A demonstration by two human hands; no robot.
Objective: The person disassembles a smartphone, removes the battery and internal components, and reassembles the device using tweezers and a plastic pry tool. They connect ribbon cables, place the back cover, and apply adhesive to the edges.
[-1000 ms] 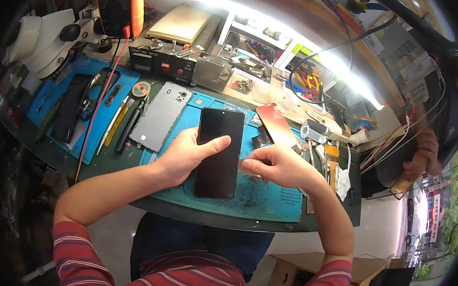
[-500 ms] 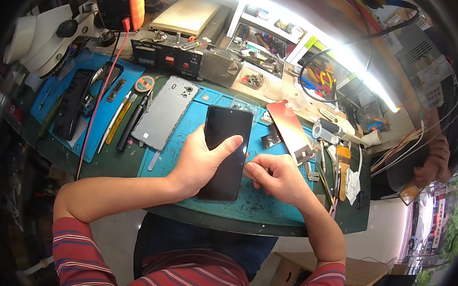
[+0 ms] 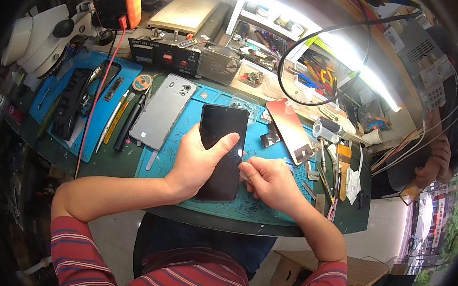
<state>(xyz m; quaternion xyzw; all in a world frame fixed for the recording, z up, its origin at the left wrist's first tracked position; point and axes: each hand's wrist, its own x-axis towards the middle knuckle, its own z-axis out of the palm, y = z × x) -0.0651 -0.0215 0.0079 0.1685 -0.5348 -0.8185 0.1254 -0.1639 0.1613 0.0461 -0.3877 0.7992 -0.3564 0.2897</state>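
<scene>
A dark-screened phone is tilted up over the blue work mat. My left hand grips it by its left side, with the thumb lying across the screen. At the phone's right edge, my right hand is closed in a pinch, fingertips against or very near the frame. Whatever those fingers hold, if anything, is hidden. A grey phone back panel lies to the left of the phone. On the right is a red-orange panel, beside a small black sheet.
Left of the mat lie a black pen-like tool, a yellow knife and a second blue mat with parts. A black control box stands behind. Brushes are at right. A black cable loop hangs overhead; another person's hands are far right.
The whole view has shifted slightly. My right hand has moved a little toward me along the phone's right edge, still pinched. My left hand keeps its grip on the phone.
</scene>
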